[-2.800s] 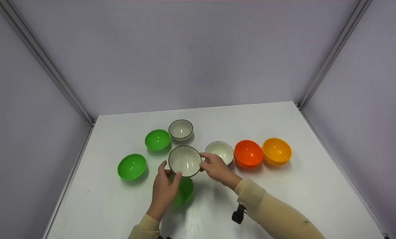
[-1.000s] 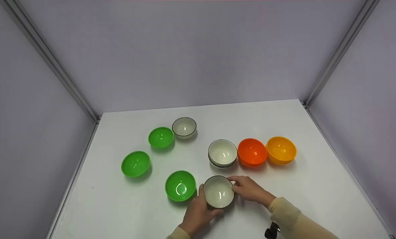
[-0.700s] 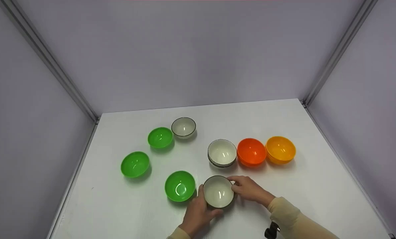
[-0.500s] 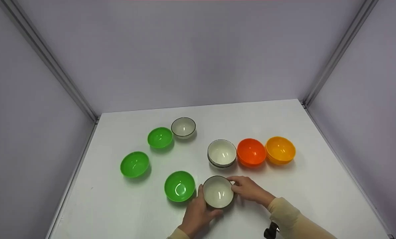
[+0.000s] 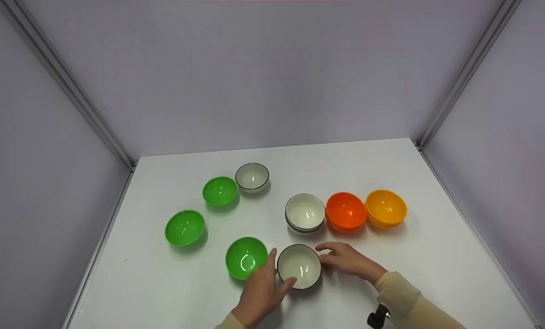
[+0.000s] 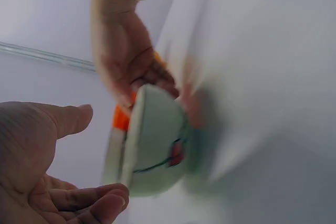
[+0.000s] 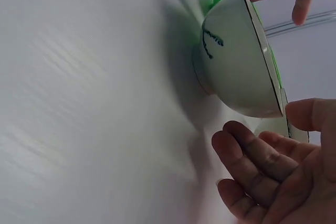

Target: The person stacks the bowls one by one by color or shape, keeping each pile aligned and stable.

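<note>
A white bowl with a dark rim (image 5: 299, 262) stands upright on the table in front of me; its outside has a painted pattern. At its left is my left hand (image 5: 259, 292), thumb and fingers spread and the thumb above the near rim. In the left wrist view the fingers (image 6: 107, 203) curve loosely beside the rim. My right hand (image 5: 345, 261) is at the bowl's right side. The right wrist view shows that hand's fingers (image 7: 257, 166) relaxed below the bowl and its thumb close to the rim; whether the thumb touches, I cannot tell.
A green bowl (image 5: 246, 256) stands just left of the left hand. Farther back are two green bowls (image 5: 184, 228) (image 5: 220, 191) and a white bowl (image 5: 252, 176). Stacked white bowls (image 5: 305, 211), an orange-red bowl (image 5: 345, 211) and stacked yellow bowls (image 5: 386, 208) form a row.
The white bowl came down from above the front green bowl to the table at its right, carried by both hands. In the last half second both hands loosened and the left drew leftward.
</note>
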Motion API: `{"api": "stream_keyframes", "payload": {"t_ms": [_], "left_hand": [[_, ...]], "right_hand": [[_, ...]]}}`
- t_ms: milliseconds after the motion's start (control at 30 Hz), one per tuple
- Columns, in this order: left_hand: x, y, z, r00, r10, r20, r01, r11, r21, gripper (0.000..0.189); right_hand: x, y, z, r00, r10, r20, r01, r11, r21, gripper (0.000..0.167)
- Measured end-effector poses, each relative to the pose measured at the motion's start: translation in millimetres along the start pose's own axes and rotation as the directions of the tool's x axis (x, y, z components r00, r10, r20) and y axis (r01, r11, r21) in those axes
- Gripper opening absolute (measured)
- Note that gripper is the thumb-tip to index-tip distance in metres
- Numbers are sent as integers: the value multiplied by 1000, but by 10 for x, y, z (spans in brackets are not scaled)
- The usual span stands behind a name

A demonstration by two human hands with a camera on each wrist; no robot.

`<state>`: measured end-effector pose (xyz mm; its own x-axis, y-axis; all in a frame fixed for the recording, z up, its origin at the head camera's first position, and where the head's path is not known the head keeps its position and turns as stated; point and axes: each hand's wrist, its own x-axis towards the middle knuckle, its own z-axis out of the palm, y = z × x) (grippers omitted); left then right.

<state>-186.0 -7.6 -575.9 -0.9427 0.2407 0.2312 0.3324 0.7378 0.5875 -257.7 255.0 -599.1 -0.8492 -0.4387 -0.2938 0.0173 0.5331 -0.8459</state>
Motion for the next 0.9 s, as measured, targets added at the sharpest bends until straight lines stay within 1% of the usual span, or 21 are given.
{"api": "stream_keyframes", "payload": {"t_ms": [67,167,267,367,433,467,500,533,567,600,667,700,733,800,833,900], "left_hand": [[105,-4,-156,1000,-8,-5,8,1000,-3,70],[295,-16,-379,999,-35,-29,34,999,-37,57],[486,-44,-554,997,-54,-53,51,997,-63,48],[688,-109,-656,994,-92,-53,85,989,-123,42],[835,-177,-682,989,-147,-34,137,971,-198,38],[908,-218,-686,982,-188,-18,177,952,-249,36],[976,-264,-683,972,-235,6,225,925,-306,34],[1044,-303,-676,956,-290,36,282,886,-368,33],[1111,-345,-662,937,-342,66,336,837,-431,33],[1174,-385,-644,915,-391,104,389,779,-491,34],[1294,-455,-600,863,-470,184,479,649,-590,37],[1349,-491,-574,837,-501,220,516,589,-622,39],[1401,-522,-549,812,-528,246,544,536,-646,40],[1490,-594,-502,778,-564,276,577,467,-671,44],[1526,-627,-485,762,-582,283,589,441,-678,45],[1583,-694,-455,736,-614,285,605,408,-683,47]], "right_hand": [[-5,17,-38,1000,13,-11,-13,1000,14,40],[-11,41,-81,999,28,-26,-27,999,24,40],[-19,49,-108,999,48,-25,-47,998,29,40],[-21,48,-121,998,59,-24,-58,998,24,40],[-18,47,-125,998,57,-23,-57,998,12,40],[-16,45,-125,998,56,-24,-56,998,9,39],[-17,39,-124,998,54,-25,-54,999,5,39],[-20,29,-125,998,50,-25,-50,999,3,38],[-23,20,-128,998,49,-26,-49,999,-2,37],[-26,8,-130,998,48,-28,-48,999,-6,36],[-38,-22,-144,999,42,-31,-43,999,-22,34],[-44,-41,-149,999,38,-35,-39,999,-31,32],[-49,-63,-154,999,35,-39,-37,999,-40,31],[-67,-116,-163,999,27,-45,-29,998,-60,29],[-78,-149,-171,999,21,-46,-24,997,-69,28],[-108,-243,-184,999,13,-50,-17,998,-66,25]]}}
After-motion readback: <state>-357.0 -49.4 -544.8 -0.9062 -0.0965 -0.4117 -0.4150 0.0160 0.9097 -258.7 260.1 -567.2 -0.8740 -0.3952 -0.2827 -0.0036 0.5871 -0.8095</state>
